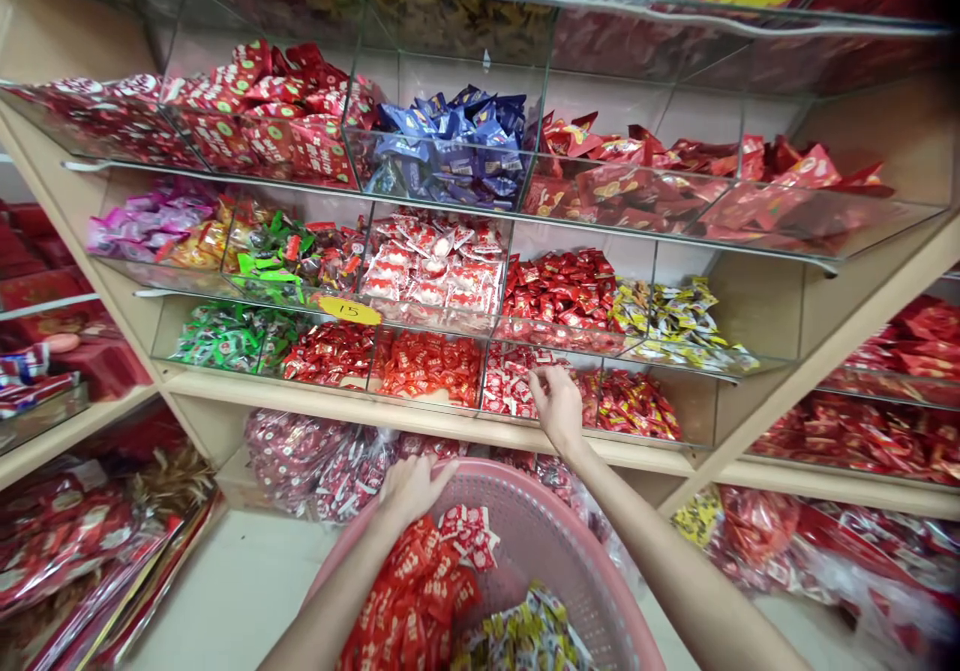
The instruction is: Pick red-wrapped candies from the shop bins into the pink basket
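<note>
My left hand [409,491] is closed over the far rim of a round pink plastic basket [551,546]. Inside the basket lie red-orange wrapped candies [409,591], a small heap of red-and-white candies [470,534] and yellow-and-white wrapped candies [529,636]. Beyond the rim, my right hand [561,413] reaches into a bottom-shelf bin of red-and-white wrapped candies [506,379]. Its fingers are curled at the candies, and whatever they grip is hidden. Orange-red candies [431,366] fill the bin to the left, and red-and-yellow ones [637,403] sit to the right.
Clear-walled candy bins rise in tiers above, with blue packets [457,146] and red packets [262,116]. A yellow price tag [350,309] hangs on a shelf front. A wooden shelf edge [637,456] runs behind the basket. Bagged candies [300,461] lie below it.
</note>
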`<state>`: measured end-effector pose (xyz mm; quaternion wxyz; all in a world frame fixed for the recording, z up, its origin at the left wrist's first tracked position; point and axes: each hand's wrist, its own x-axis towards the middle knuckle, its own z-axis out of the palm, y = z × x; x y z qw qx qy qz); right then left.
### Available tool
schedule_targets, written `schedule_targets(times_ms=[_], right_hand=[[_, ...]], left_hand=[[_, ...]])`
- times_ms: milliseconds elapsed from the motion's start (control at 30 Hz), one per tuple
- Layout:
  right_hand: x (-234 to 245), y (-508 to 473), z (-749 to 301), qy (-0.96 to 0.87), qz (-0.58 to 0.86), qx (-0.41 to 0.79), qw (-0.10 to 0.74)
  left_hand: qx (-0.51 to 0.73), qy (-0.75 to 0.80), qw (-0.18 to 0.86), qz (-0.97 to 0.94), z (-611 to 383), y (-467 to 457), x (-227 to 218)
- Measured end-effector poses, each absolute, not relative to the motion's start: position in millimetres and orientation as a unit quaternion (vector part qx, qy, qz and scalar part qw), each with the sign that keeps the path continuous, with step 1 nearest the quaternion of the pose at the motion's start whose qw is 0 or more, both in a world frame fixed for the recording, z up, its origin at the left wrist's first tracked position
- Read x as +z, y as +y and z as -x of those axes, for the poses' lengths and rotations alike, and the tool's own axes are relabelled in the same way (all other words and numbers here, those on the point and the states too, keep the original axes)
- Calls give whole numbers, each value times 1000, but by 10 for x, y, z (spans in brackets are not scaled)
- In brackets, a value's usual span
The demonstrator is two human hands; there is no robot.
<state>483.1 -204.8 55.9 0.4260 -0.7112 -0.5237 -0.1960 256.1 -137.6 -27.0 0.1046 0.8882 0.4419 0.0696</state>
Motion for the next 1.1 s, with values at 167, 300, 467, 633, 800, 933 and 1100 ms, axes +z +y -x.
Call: schedule_targets(times_ms=[167, 300, 467, 633, 800, 933, 1100], right_hand=[[318, -2458, -4259, -624, 670, -28, 401], [-49, -2629, -4035, -668, 683, 13, 297], [-356, -2614, -4067, -676, 713, -10, 186], [-433, -2587, -4076, -666, 731, -36, 142], [-463, -2593, -4024, -667, 738, -36, 94], [-483, -2640, -3994, -678, 733, -28, 51], [-314, -2699, -4024, -683, 727, -27, 68]], left_hand=[[60, 450, 105, -885, -2569, -1390, -253], [62, 452, 100, -884, -2566, -1405, -228], [66, 450, 103, -885, -2555, -1406, -223], [75, 444, 97, -888, -2550, -1383, -271], [78, 438, 90, -891, -2545, -1363, -305], [72, 438, 100, -890, -2543, -1364, -287], [62, 446, 116, -885, -2549, -1376, -263]])
